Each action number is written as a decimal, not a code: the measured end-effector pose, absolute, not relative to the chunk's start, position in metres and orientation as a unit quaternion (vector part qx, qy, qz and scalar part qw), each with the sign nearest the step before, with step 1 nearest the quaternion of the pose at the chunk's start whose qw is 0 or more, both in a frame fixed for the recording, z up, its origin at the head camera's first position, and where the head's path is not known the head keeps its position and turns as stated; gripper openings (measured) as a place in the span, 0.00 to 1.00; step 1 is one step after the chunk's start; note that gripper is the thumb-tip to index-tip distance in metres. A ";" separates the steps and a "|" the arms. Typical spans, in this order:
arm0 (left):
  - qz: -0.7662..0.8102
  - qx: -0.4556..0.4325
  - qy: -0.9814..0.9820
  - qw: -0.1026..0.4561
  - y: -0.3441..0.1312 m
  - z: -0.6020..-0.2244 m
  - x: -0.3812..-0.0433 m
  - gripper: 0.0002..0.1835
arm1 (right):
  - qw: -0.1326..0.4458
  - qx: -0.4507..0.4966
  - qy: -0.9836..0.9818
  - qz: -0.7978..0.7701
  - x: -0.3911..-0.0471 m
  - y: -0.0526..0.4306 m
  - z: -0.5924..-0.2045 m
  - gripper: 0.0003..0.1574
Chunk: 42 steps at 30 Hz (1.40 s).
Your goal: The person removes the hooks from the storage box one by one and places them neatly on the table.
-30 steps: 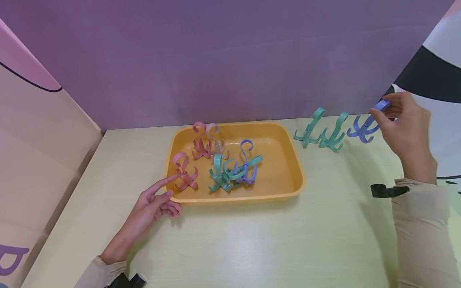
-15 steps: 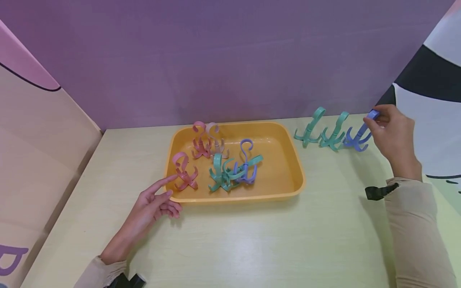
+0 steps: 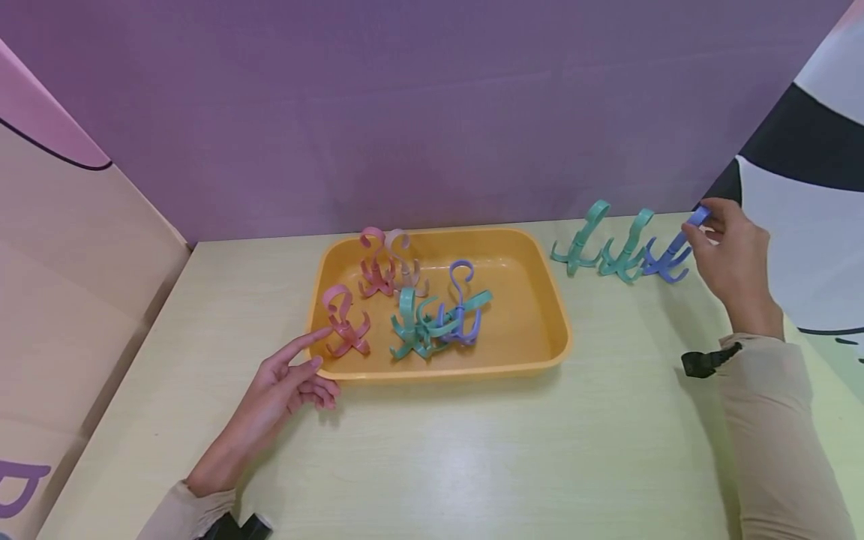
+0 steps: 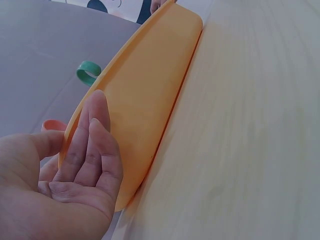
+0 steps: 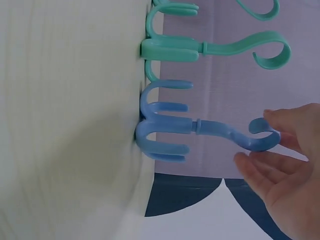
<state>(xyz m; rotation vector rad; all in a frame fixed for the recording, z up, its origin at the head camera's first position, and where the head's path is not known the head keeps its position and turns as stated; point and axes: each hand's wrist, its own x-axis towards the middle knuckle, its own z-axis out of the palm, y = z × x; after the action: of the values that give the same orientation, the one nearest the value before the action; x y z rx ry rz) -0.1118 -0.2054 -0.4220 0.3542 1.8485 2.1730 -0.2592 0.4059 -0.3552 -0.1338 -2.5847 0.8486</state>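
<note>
In the head view my right hand (image 3: 732,259) pinches the curled top of a blue multi-prong hanging hook (image 3: 668,259). Its prongs rest on the table, as the right wrist view shows, with the hook (image 5: 170,125) standing upright beside a green hook (image 5: 172,49). Another green hook (image 3: 582,240) stands further left in the same row. My left hand (image 3: 280,390) holds the near left corner of a yellow tray (image 3: 526,367), index finger over the rim and other fingers outside against its wall (image 4: 145,95). Beside that fingertip stands a red hook (image 3: 349,334).
Inside the tray, green hooks (image 3: 408,334) and a blue hook (image 3: 461,315) lie tangled together. A red hook (image 3: 376,274) and a pale pink hook (image 3: 408,274) stand at its back left. A purple wall panel (image 3: 432,112) rises behind the table (image 3: 439,457).
My right hand has moved left and set the blue hook close beside the green ones, from a spot further right. The left hand and the tray have stayed put.
</note>
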 end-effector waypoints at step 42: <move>0.749 0.143 0.633 0.135 -0.208 -0.424 -0.113 0.26 | 0.296 0.220 -0.897 0.244 -0.221 0.267 -0.301 0.20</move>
<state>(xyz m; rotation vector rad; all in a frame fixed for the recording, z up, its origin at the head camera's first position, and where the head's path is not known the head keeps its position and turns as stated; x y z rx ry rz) -0.1125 -0.2084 -0.4245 0.4131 1.8333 2.1704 -0.2213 0.2670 -0.3013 0.5861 -2.3852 0.6491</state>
